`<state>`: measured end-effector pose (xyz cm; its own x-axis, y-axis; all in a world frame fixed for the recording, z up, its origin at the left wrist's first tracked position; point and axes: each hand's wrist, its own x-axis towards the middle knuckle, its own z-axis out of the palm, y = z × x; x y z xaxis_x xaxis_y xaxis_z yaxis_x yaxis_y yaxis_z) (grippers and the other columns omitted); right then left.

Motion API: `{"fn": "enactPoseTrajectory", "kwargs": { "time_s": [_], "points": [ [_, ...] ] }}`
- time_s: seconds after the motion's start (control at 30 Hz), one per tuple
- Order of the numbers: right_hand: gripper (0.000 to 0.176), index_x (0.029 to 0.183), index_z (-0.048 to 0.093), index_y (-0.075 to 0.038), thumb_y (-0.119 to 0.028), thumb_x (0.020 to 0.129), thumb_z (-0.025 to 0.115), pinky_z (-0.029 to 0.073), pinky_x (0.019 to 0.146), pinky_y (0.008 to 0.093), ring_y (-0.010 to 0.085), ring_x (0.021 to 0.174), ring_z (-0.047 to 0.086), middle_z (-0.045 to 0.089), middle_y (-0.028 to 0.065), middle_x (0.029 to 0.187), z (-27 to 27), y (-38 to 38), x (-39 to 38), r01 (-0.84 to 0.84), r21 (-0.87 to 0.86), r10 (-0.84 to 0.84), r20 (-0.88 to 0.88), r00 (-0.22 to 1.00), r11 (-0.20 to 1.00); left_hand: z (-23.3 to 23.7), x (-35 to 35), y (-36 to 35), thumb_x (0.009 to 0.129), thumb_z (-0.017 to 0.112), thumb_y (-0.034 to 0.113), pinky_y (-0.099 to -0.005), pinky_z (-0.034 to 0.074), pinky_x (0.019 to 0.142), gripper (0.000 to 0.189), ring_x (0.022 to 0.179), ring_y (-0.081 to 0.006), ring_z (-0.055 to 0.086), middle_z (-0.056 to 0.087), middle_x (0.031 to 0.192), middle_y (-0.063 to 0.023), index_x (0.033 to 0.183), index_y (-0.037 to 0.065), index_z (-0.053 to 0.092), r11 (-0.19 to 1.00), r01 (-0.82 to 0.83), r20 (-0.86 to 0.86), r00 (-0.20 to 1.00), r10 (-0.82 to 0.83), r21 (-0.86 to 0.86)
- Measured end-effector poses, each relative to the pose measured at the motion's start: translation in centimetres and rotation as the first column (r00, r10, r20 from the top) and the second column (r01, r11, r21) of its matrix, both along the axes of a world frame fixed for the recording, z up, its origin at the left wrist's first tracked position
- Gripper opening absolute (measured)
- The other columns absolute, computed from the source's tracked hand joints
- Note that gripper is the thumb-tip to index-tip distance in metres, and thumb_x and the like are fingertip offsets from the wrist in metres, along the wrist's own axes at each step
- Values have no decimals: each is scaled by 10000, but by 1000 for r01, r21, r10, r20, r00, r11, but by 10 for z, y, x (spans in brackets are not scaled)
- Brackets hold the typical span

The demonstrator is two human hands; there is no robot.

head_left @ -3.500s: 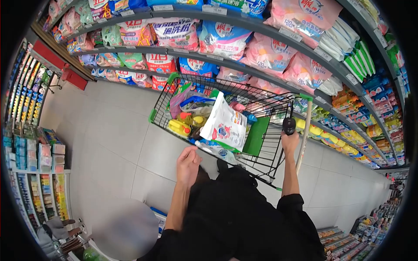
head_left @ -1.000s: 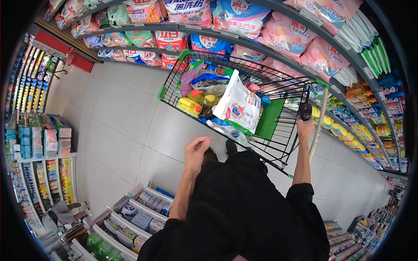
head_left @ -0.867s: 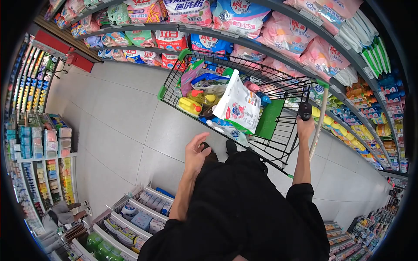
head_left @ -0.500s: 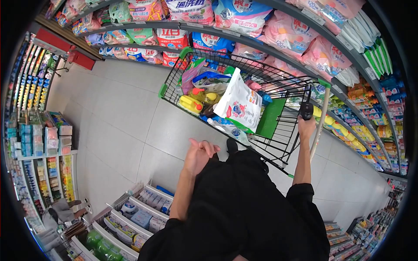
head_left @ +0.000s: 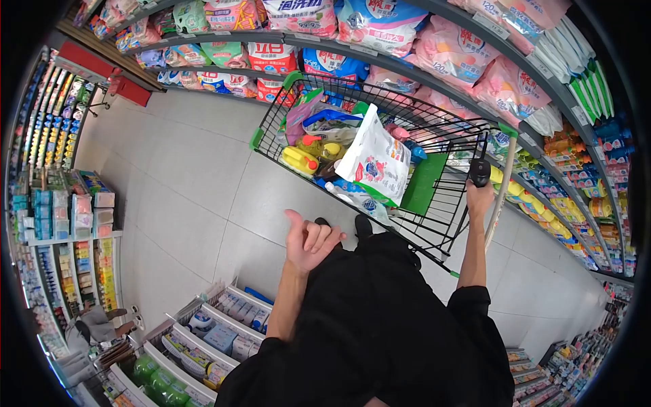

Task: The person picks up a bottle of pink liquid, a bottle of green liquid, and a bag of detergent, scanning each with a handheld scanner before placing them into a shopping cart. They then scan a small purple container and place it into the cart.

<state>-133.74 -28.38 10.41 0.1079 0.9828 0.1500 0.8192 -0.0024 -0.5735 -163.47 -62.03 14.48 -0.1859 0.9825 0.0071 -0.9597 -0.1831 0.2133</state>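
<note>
My left hand (head_left: 312,241) is raised before my body, palm up, thumb stretched out and fingers loosely curled, holding nothing. With my right hand (head_left: 479,197) I grip a black object (head_left: 479,172) at the handle end of a wire shopping cart (head_left: 447,217). Whether it is part of the cart I cannot tell. A white printed bag (head_left: 376,156) stands tilted in the cart, in front of a green panel (head_left: 424,184). Beside it lie a yellow bottle (head_left: 298,160) with a red cap and several other packages.
Shelves with pink bags (head_left: 453,53) curve along the far side and right. Low shelf bins (head_left: 220,339) stand near my left side. Another person (head_left: 102,325) is at the lower left. More shelves (head_left: 51,210) line the left edge, and grey floor tiles (head_left: 169,183) lie between.
My left thumb has stretched further out and the hand has turned slightly. A second shoe now shows beside that hand. My right hand keeps its grip at the cart.
</note>
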Motion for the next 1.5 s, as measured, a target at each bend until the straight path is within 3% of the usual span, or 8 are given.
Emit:
{"fn": "enactPoseTrajectory", "kwargs": {
  "time_s": [0.23, 0.57, 0.7, 0.97, 1.03, 1.1, 1.23, 1.5],
  "points": [
    [330, 946, 693, -7, -209, 688, 724, 520, 779, 461, 416, 860, 681, 704, 225, 837, -6, 3, 3, -10, -5, 9, -12, 1000, 1000, 52, 10, 6, 934, 565, -4, -386, 438, 906, 292, 954, -221, 567, 570, 979, -109, 1218, 24, 501, 944, -186, -467, 883, 39, -273],
    [302, 907, 698, -12, -217, 687, 724, 519, 784, 459, 406, 856, 683, 704, 215, 827, -15, 9, 8, -12, 12, 11, 37, 999, 1000, 239, 1, 22, 962, 17, 670, -446, 478, 845, 1029, 967, -321, 601, 627, 1067, -230, 903, -93, 706, 923, 63, -855, 407, 323, 379],
    [306, 913, 699, -18, -219, 684, 727, 518, 782, 458, 405, 856, 682, 705, 210, 830, -8, 4, 2, -10, 10, 9, 33, 999, 1000, 298, 67, 18, 911, 626, 492, -389, 488, 767, 534, 818, -255, 634, 644, 909, -138, 882, -34, 713, 869, -352, -442, 756, 483, 348],
    [333, 938, 701, -22, -222, 674, 734, 518, 790, 461, 404, 871, 684, 708, 213, 839, -6, 4, 4, -6, -9, 6, 33, 999, 1000, 282, 67, 35, 847, 759, 259, -282, 505, 628, 353, 762, -230, 634, 653, 863, -185, 865, -92, 730, 792, -324, -88, 901, 426, 518],
    [333, 941, 702, -22, -222, 676, 733, 518, 790, 464, 405, 872, 683, 707, 215, 841, -10, 7, 7, -1, -2, 1, 15, 1000, 1000, 270, 41, 36, 1035, 382, 364, -391, 476, 819, 562, 821, -312, 656, 664, 882, -155, 834, -53, 701, 863, 48, -489, 839, 238, 502],
    [334, 944, 702, -22, -223, 678, 732, 518, 791, 468, 406, 873, 683, 707, 216, 843, -13, 6, 7, -7, -3, 7, -4, 1000, 1000, 266, 61, 59, 872, 725, 145, -283, 460, 616, 225, 754, -234, 631, 661, 830, -171, 829, -76, 742, 557, -354, -79, 790, 608, 752],
    [322, 939, 701, -24, -220, 685, 729, 517, 796, 465, 407, 873, 681, 710, 206, 846, -16, 8, 8, -10, 4, 10, 9, 1000, 1000, 274, 44, 37, 894, 671, 114, -316, 427, 704, 141, 788, -205, 628, 645, 818, -76, 823, 13, 737, 721, -202, -332, 784, 525, 663],
    [334, 933, 698, -19, -231, 678, 740, 512, 795, 457, 403, 869, 679, 706, 205, 840, -3, 1, 2, -8, -24, 8, -11, 1000, 1000, 299, 35, 17, 795, 534, -91, -317, 469, 715, 285, 637, -131, 643, 642, 593, -17, 556, 59, 578, 499, -639, -690, -69, 721, 585]
  ]
}}
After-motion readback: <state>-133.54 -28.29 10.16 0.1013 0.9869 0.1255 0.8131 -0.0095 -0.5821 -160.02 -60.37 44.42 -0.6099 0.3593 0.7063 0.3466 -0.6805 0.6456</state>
